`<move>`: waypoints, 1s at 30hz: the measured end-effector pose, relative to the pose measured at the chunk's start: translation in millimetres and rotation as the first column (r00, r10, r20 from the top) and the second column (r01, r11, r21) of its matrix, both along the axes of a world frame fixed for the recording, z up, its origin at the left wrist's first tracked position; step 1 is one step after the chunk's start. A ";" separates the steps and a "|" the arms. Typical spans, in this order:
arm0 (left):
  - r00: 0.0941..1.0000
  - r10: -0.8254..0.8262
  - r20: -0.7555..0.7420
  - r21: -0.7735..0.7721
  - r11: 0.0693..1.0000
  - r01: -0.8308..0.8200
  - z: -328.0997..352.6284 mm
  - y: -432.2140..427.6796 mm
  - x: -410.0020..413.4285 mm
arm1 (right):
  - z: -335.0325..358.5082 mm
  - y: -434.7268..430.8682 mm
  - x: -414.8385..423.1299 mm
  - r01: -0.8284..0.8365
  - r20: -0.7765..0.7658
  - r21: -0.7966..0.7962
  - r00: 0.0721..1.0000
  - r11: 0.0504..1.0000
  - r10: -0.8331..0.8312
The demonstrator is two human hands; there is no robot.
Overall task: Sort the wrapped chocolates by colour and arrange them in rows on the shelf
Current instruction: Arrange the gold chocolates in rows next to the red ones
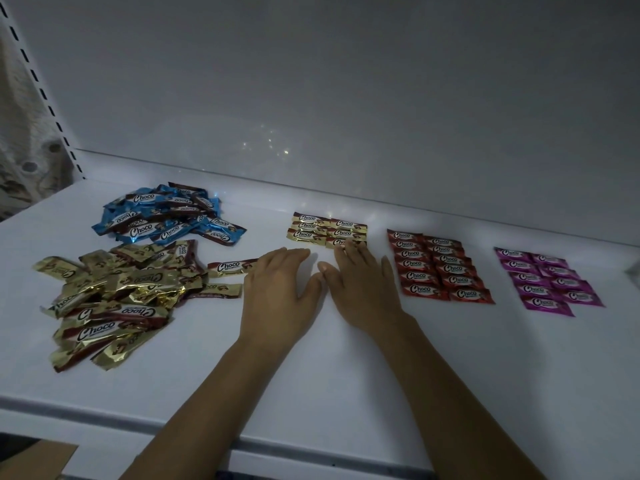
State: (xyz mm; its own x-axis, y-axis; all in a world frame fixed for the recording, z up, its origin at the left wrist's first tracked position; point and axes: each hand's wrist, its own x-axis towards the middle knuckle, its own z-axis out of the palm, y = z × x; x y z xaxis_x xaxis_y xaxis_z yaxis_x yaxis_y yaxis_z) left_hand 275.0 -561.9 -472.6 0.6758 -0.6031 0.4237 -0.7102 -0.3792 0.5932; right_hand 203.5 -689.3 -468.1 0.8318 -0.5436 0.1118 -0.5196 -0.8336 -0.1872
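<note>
Lying palm down on the white shelf, both hands are seen side by side near its middle, with the thumbs almost meeting. The left hand is held flat with its fingers straight and close together, and nothing is gripped by it. The right hand is likewise spread flat, its fingers slightly parted. Its fingertips are laid on the near edge of the gold rows, which are set out as two columns of three wrapped chocolates.

To the right of the hands, the red rows are arranged in two neat columns of six. Farther right again, well apart from them, the pink rows are laid in two columns.

On the left side of the shelf, two unsorted heaps are found. The blue pile is placed towards the back and the gold pile nearer the front edge, the two just touching. A single gold chocolate is stretched out between the gold pile and the left hand, its right end reaching the edge of that hand. A second loose one is seen just below it.

Behind everything a plain back panel is mounted, and a slotted upright is fixed at the far left.
</note>
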 end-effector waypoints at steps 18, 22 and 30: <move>0.979 -0.042 0.199 0.037 0.999 0.035 25.8 82.5 25.7 | 14.4 65.9 18.6 -0.457 0.251 0.080 0.869 0.886 0.425; 0.910 0.190 0.369 0.247 0.924 -0.293 13.5 143.2 43.7 | 18.8 93.4 44.9 -0.456 0.144 0.135 0.887 0.879 0.438; 0.930 0.349 0.117 0.398 0.841 -0.366 -0.6 155.9 58.6 | 14.6 127.1 94.6 -0.450 0.205 0.296 0.892 0.843 0.404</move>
